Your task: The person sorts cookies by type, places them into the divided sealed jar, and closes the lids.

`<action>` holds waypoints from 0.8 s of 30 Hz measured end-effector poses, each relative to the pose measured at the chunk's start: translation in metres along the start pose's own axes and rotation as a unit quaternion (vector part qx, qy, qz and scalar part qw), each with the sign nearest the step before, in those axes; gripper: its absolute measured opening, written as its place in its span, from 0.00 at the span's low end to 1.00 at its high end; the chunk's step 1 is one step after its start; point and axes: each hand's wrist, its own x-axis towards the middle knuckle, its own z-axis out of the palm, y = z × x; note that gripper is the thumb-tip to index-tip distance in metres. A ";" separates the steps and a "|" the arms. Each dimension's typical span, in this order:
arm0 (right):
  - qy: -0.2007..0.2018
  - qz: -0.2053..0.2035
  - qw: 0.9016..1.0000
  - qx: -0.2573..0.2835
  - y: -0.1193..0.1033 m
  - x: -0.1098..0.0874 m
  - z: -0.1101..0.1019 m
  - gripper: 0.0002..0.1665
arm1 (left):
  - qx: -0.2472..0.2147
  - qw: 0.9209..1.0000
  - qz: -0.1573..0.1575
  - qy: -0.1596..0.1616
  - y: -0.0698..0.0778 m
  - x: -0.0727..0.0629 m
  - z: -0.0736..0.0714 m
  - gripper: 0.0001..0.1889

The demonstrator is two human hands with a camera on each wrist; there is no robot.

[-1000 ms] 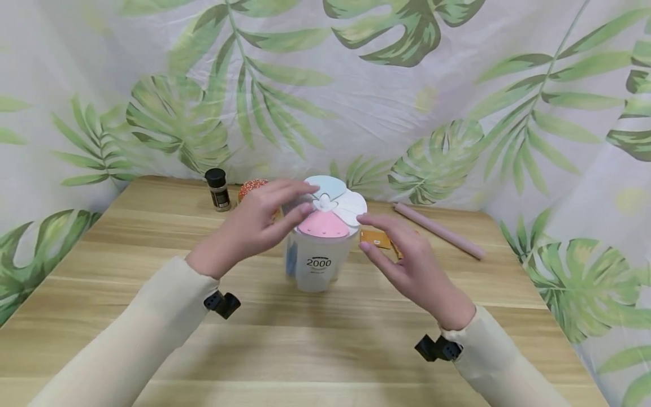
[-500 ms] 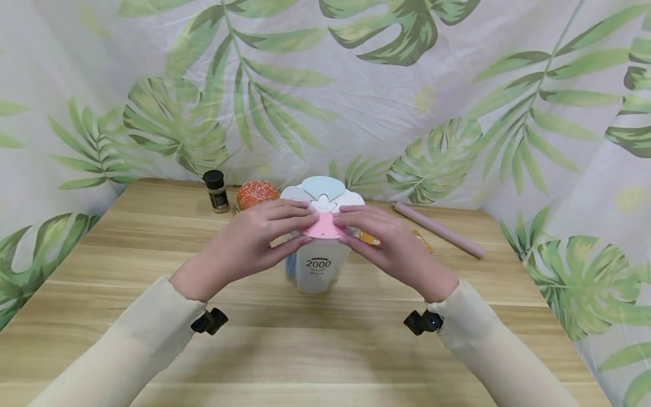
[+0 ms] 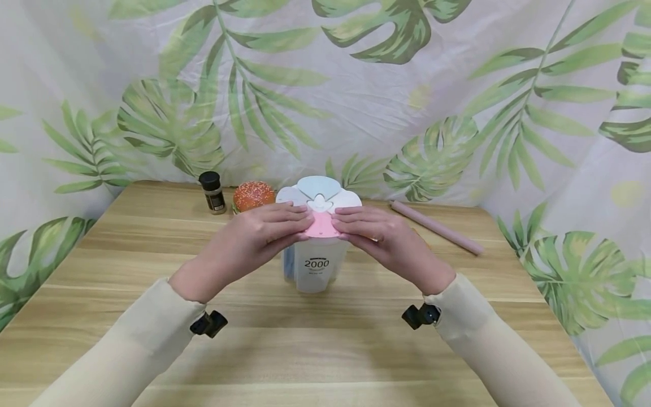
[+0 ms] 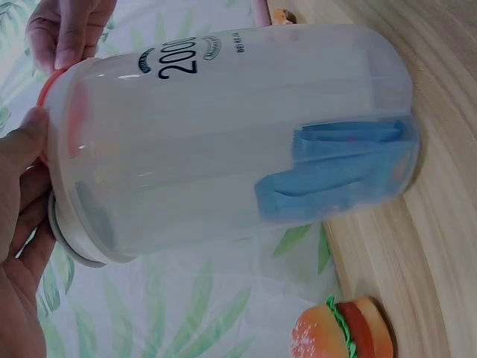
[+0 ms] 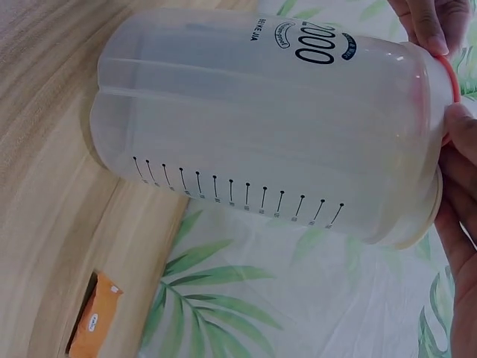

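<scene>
A tall translucent storage container [image 3: 311, 277] marked "2000" stands upright on the wooden table, in front of me. Its flower-shaped top has a pink flap [image 3: 321, 226] at the front, lying down, and pale blue and white flaps [image 3: 319, 185] around a white centre. My left hand [image 3: 249, 232] rests straight fingers on the pink flap's left side, its thumb at the front edge. My right hand [image 3: 389, 230] mirrors it on the right side, fingers extended over the flap. Through the wall in the left wrist view, blue packets [image 4: 335, 171] show inside the container.
Behind my left hand stand a black-capped spice jar [image 3: 212, 195] and a toy hamburger [image 3: 253, 195]. A pink rod [image 3: 437, 227] lies at the back right. An orange packet [image 5: 95, 317] lies right of the container. A leaf-printed cloth [image 3: 285, 102] hangs behind the table.
My hands, which were apart at either side of the top, have come together onto the pink flap. Over the last half second they stay nearly still, fingers settled on it.
</scene>
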 end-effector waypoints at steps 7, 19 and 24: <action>0.008 0.007 1.000 0.012 0.000 -0.001 -0.001 0.22 | 0.012 1.000 0.003 0.001 0.001 0.000 0.001 0.20; 0.038 0.015 0.999 0.008 0.001 0.007 -0.002 0.17 | -0.023 1.000 -0.020 0.006 -0.001 0.004 0.002 0.23; 0.043 0.044 0.998 0.004 0.000 0.013 -0.005 0.15 | -0.040 0.999 -0.037 -0.005 -0.003 0.007 0.001 0.27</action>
